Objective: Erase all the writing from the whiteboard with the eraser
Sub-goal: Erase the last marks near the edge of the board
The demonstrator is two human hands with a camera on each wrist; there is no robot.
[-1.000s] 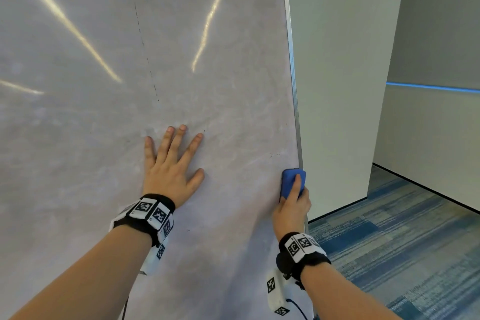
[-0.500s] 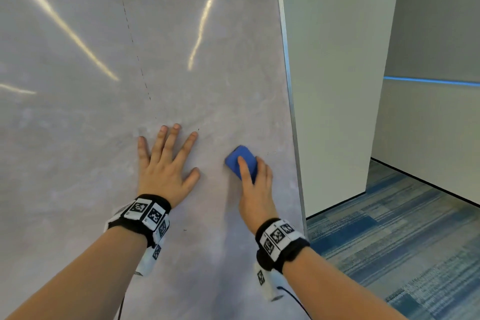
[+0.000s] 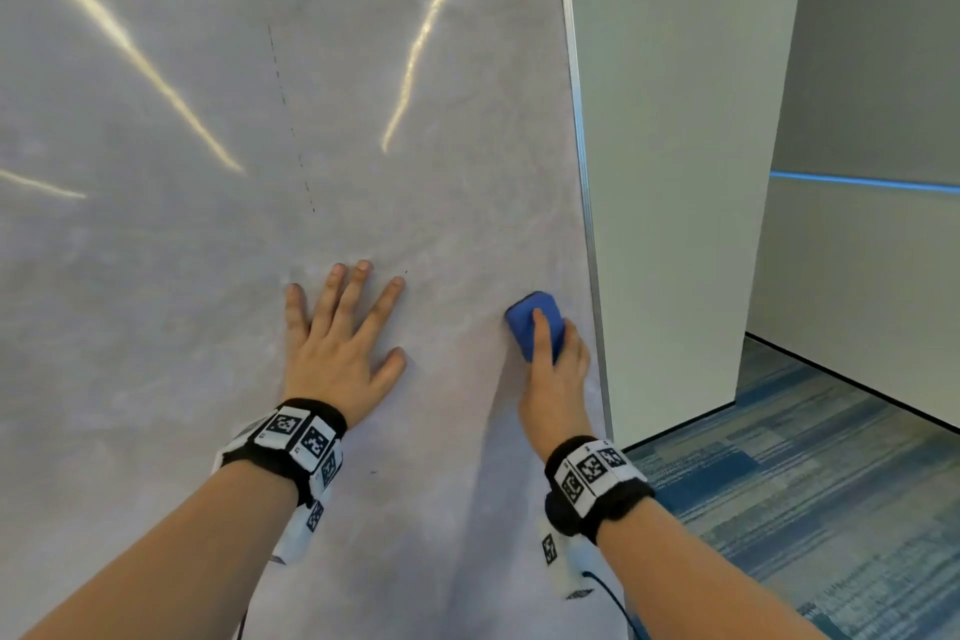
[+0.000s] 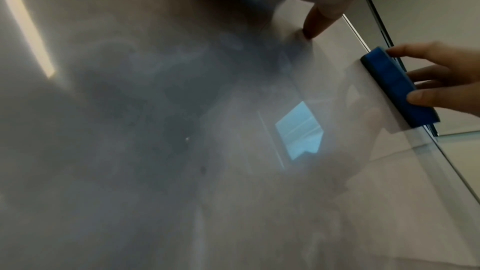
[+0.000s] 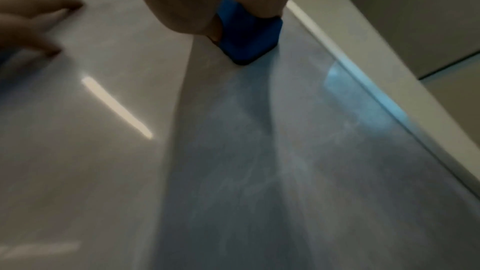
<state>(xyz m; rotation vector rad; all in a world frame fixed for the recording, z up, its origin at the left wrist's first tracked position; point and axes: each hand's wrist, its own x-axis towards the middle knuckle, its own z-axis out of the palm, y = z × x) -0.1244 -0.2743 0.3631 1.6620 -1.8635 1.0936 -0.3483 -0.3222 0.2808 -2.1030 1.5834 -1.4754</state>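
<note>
The whiteboard [image 3: 156,327] fills the left of the head view, smeared grey, with a faint dashed dark line [image 3: 291,120] and a few specks. My left hand [image 3: 337,343] lies flat on it with fingers spread. To its right, my right hand [image 3: 553,379] grips the blue eraser [image 3: 524,320] and presses it on the board close to the metal right edge [image 3: 584,172]. The left wrist view shows the eraser [image 4: 397,87] pinched between thumb and fingers [image 4: 426,98]. In the right wrist view the eraser [image 5: 249,34] sits under the palm.
A white wall panel [image 3: 675,172] stands just past the board's right edge. Blue patterned carpet [image 3: 805,509] covers the floor at lower right. Ceiling lights reflect as bright streaks [image 3: 130,52] on the board.
The right hand swept the eraser left from the board's edge toward the left hand, then back right near the edge. The left hand stayed flat in place.
</note>
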